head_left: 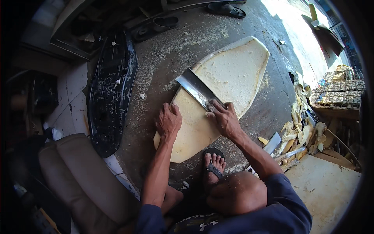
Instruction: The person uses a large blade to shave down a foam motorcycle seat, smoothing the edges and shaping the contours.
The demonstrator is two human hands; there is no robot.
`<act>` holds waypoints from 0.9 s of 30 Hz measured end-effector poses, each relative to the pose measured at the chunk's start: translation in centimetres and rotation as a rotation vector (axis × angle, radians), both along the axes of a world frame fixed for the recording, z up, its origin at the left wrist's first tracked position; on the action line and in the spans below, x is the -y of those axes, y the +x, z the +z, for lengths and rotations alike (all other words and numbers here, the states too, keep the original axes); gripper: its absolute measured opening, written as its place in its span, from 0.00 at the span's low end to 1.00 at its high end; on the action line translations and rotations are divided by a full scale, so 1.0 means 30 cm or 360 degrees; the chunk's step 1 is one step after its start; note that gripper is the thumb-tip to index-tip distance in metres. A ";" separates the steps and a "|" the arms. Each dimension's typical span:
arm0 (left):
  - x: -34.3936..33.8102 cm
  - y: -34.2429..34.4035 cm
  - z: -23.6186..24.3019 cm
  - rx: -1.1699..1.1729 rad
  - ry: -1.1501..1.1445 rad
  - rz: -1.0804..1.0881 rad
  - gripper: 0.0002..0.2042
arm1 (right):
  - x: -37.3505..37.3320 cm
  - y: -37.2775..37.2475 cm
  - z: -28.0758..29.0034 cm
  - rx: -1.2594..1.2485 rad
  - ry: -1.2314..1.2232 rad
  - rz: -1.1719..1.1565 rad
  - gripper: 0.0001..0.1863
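Observation:
A long cream foam pad (233,74), pointed at its far end, lies slanting across the dark floor, its surface rough and crumbly. Across its middle rests a wide metal blade (196,90) with a dark back edge. My right hand (226,121) grips the blade's right end, and bits of foam cling around the fingers. My left hand (169,120) is closed over the pad's left edge, close to the near end; its fingertips are partly hidden. My sandalled foot (214,165) stands just beside the pad's near edge.
To the left lies a long black plastic seat base (113,93), with a brown cushioned seat (85,175) nearer me. Foam scraps (300,132) pile up on the right, by a wire cage (339,89) and a pale board (323,187). Black sandals (156,28) sit at the back.

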State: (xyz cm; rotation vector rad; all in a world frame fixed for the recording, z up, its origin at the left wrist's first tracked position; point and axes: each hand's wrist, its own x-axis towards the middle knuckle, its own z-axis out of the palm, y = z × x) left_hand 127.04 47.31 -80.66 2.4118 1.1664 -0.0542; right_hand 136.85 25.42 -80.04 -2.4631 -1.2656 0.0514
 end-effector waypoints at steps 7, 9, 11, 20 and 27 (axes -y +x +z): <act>0.017 0.035 -0.008 0.0072 0.0152 -0.0109 0.18 | -0.209 0.228 0.049 -0.0064 -0.0203 0.0032 0.16; 0.022 0.005 -0.023 0.0100 0.0162 -0.0159 0.18 | -0.103 0.128 -0.001 -0.0114 -0.0089 0.0114 0.15; 0.010 -0.027 -0.051 0.0113 0.0332 -0.0090 0.18 | 0.005 -0.001 0.034 -0.0177 -0.0064 0.0161 0.17; 0.030 0.006 -0.045 0.0133 0.0276 -0.0132 0.18 | -0.154 0.205 -0.094 0.0285 0.0130 0.0251 0.15; 0.022 -0.006 -0.027 0.0096 0.0205 -0.0112 0.18 | -0.169 0.192 -0.063 0.0158 -0.0043 0.0361 0.17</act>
